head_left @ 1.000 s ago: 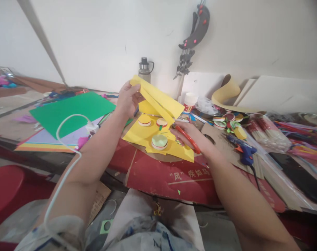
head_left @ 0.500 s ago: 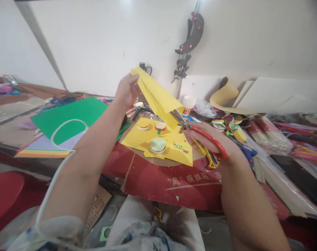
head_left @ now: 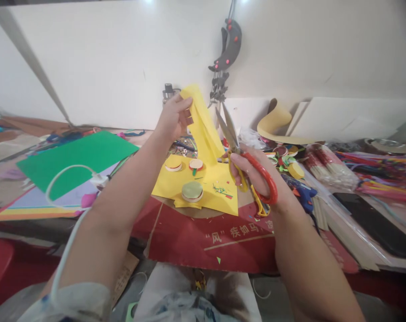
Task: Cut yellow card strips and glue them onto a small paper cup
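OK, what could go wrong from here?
The scissors in the right hand stand open beside the raised yellow sheet, so a blade might nick it. The left hand grips the sheet's upper end, so its lower end could swing and scatter the small scraps on the table.

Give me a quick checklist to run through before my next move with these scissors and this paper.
1. Left grip secure on the yellow paper: ok, pinched near its upper end.
2. Right grip on the scissors: ok, held by the handles.
3. Blades open: ok, tips apart and pointing up.
4. Yellow sheet below free of scraps: not ok, small coloured bits lie on it.
5. Glue gun, beside the right forearm, cold: cannot tell.
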The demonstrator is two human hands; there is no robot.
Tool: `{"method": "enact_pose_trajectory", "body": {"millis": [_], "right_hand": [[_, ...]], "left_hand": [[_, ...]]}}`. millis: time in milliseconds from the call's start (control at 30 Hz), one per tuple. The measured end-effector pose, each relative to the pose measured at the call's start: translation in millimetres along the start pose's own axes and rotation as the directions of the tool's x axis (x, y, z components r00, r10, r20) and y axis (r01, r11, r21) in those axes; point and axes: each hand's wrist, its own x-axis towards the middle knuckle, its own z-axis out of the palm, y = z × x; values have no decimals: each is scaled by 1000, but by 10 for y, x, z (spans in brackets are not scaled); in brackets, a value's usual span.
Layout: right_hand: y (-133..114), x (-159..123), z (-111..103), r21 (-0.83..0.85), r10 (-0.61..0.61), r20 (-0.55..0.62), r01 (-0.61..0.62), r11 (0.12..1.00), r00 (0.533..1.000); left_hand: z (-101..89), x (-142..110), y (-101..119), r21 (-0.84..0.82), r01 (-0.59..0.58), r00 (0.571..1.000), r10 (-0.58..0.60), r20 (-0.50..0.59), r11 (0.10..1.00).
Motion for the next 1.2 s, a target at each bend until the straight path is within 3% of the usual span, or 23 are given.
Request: {"method": "enact_pose_trajectory", "body": {"millis": [133,467,767,1067,1200], "right_hand": [[4,-8,53,-18,48,59,-47,999,997],[-29,18,214,-171,95,135,-71,983,986],[49,38,315,-77,165,179,-154,985,970],[181,48,384,17,169,129,-173,985,977],[239,80,428,67,260,99,-267,961,961]], "left_hand": [[91,-196,1,32,22,1000,-23,20,999],[-13,-435,-217,39,56,997,-54,-51,998],[-107,-425,-293,65,64,995,-58,-81,996],[66,-546,-313,36,142,986,-138,-91,989],[88,-564,-330,23,189,977,-185,-109,982]]}}
